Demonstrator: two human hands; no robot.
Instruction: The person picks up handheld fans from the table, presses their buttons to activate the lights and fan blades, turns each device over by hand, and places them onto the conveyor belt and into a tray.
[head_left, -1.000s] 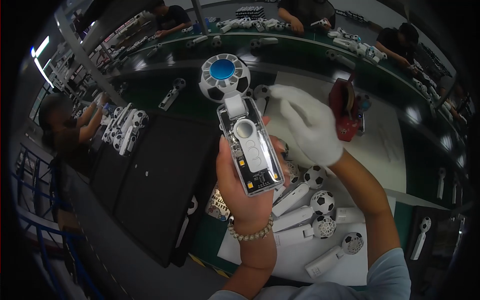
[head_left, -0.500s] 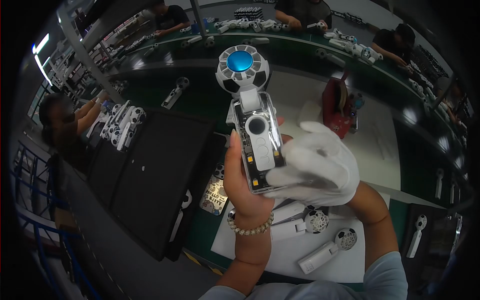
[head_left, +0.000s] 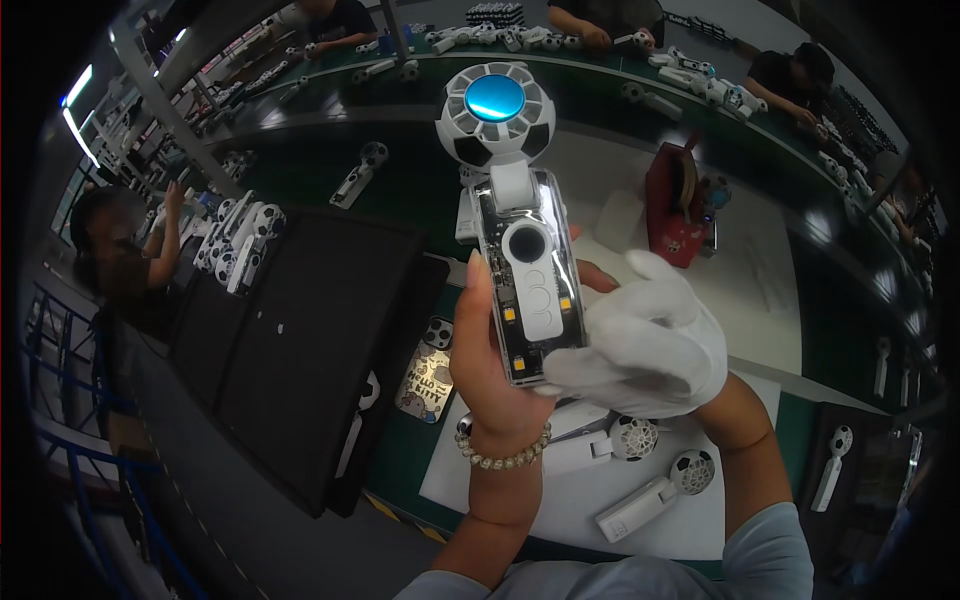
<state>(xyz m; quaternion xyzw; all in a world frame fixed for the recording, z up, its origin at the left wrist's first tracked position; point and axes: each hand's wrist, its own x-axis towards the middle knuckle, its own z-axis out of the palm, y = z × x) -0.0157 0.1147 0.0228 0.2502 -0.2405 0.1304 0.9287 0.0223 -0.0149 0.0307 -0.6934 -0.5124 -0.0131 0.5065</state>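
Observation:
A handheld fan [head_left: 540,310] with a transparent, flat body stands nearly upright in front of me. Its round head is patterned like a soccer ball, with a blue disc [head_left: 495,98] in the middle. My bare left hand [head_left: 490,365] wraps round the body from below and behind, wearing a beaded bracelet [head_left: 505,460]. At the body's lower right corner, the curled fingers of my white-gloved right hand [head_left: 650,345] press against it. White fans with ball heads lie below my hands, including one [head_left: 655,500] at the right on a white sheet [head_left: 465,485].
On the left is a large black case or board [head_left: 310,320], with several soccer-ball fans [head_left: 240,240] at its far end. A patterned phone [head_left: 427,375] lies beside it. Beyond my right hand sits an open red pouch [head_left: 672,205]. Other people work along the green belt [head_left: 590,80].
The fan sits slightly higher and further right in view, with both hands still at it. My gloved fingers have shifted a little right and down. At left, another person's hand has risen.

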